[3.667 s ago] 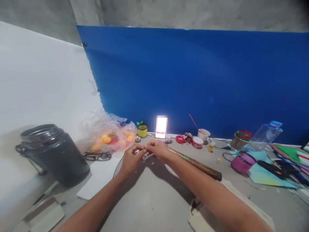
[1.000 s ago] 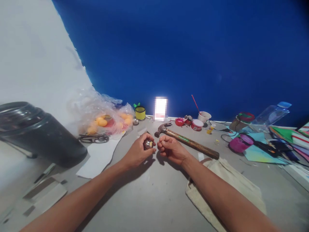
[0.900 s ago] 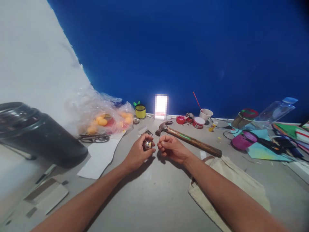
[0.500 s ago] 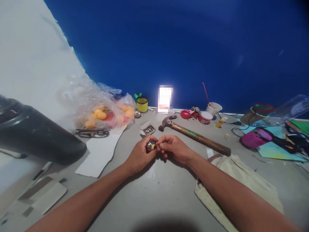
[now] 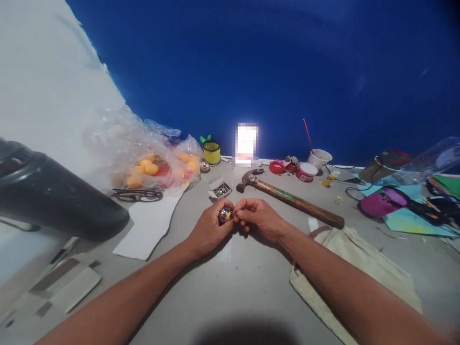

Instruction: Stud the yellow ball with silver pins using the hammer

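Note:
My left hand [image 5: 210,229] is closed round a small shiny ball [image 5: 226,214] covered in metallic studs, holding it just above the grey table [image 5: 230,282]. My right hand [image 5: 259,219] is pinched at the ball's right side, fingertips touching it; what the pinch holds is too small to make out. A small open box of silver studs [image 5: 220,189] lies just beyond the hands. A wooden-handled hammer [image 5: 289,197] lies behind my right hand.
A black jar [image 5: 50,191] lies at the left, with a plastic bag of orange balls [image 5: 158,165] and glasses [image 5: 136,194] near it. White paper [image 5: 147,230], a cloth bag [image 5: 355,278], small pots [image 5: 305,171], a yellow cup [image 5: 211,152], coloured paper and a plastic bottle [image 5: 424,163] surround the hands.
My right hand has closed in from a small gap to touch the ball in my left hand. The view has tilted down slightly, and the stud box now shows beyond the hands.

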### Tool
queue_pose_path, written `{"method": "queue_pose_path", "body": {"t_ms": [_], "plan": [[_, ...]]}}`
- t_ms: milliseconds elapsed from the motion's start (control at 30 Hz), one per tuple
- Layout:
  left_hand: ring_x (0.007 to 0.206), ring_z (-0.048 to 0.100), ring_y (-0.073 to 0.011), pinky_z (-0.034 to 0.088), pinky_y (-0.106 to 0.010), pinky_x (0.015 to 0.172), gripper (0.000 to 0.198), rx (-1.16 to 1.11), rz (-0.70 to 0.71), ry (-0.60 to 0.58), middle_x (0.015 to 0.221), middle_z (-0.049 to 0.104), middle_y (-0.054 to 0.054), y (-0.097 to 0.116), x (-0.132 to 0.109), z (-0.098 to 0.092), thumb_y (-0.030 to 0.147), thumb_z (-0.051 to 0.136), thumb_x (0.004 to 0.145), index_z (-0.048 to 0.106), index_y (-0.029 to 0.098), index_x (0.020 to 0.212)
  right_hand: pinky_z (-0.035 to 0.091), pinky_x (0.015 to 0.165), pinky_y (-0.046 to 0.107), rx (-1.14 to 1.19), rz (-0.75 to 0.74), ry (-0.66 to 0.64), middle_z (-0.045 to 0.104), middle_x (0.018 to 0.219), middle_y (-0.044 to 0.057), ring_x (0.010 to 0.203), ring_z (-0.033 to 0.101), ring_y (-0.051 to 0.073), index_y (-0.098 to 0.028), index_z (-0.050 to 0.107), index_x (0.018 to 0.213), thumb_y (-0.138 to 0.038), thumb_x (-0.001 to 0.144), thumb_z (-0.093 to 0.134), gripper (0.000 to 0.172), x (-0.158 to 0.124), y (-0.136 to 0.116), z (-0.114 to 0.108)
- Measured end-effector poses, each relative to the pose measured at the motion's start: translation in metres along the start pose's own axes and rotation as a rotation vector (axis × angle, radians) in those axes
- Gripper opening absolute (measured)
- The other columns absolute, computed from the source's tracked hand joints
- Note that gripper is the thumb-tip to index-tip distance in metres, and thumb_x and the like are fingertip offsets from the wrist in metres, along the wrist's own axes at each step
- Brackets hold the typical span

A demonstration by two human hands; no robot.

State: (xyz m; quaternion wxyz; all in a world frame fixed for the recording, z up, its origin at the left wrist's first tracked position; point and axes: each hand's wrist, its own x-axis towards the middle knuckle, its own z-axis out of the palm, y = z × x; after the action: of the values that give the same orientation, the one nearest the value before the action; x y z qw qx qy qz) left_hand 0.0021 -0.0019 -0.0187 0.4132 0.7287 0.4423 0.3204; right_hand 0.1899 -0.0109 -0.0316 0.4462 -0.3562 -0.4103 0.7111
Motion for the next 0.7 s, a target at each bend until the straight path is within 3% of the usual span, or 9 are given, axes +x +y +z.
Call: {"method": "queue_pose_path", "body": {"t_ms": [200, 467, 700], "plan": [[0.067, 0.053, -0.0130, 0.044, -0.025, 0.065, 0.015, -0.008, -0.008, -0.019, 0.076, 0.062, 0.003, 0.002, -0.003, 0.002, 0.030, 0.066, 0.084, 0.059, 0.020, 0.092, 0.045, 0.048, 0.018, -0.009, 0.002, 0.024, 0.070, 0.071, 0.001, 0.055, 0.055, 0.008, -0.015, 0.072, 0.079, -0.042, 0.066, 0.095, 0.038, -0.001, 0.001, 0.003], [0.078, 0.061, -0.0148, 0.049, -0.028, 0.071, 0.027, -0.267, -0.059, -0.125, 0.091, 0.067, 0.000, 0.004, -0.002, -0.003, 0.026, 0.064, 0.085, 0.054, 0.022, 0.110, 0.044, 0.048, 0.018, 0.161, 0.043, 0.037, 0.068, 0.070, 0.000, 0.054, 0.053, 0.007, -0.017, 0.070, 0.078, -0.036, 0.061, 0.099, 0.038, -0.002, -0.008, -0.001], [0.081, 0.061, -0.0175, 0.049, -0.032, 0.076, 0.037, -0.064, -0.061, 0.030, 0.092, 0.066, 0.001, 0.002, 0.000, -0.005, 0.029, 0.078, 0.074, 0.052, 0.022, 0.098, 0.044, 0.048, 0.017, 0.171, 0.040, 0.063, 0.069, 0.070, 0.000, 0.055, 0.055, 0.008, -0.017, 0.072, 0.080, -0.035, 0.059, 0.099, 0.040, -0.001, -0.008, -0.002]]}}
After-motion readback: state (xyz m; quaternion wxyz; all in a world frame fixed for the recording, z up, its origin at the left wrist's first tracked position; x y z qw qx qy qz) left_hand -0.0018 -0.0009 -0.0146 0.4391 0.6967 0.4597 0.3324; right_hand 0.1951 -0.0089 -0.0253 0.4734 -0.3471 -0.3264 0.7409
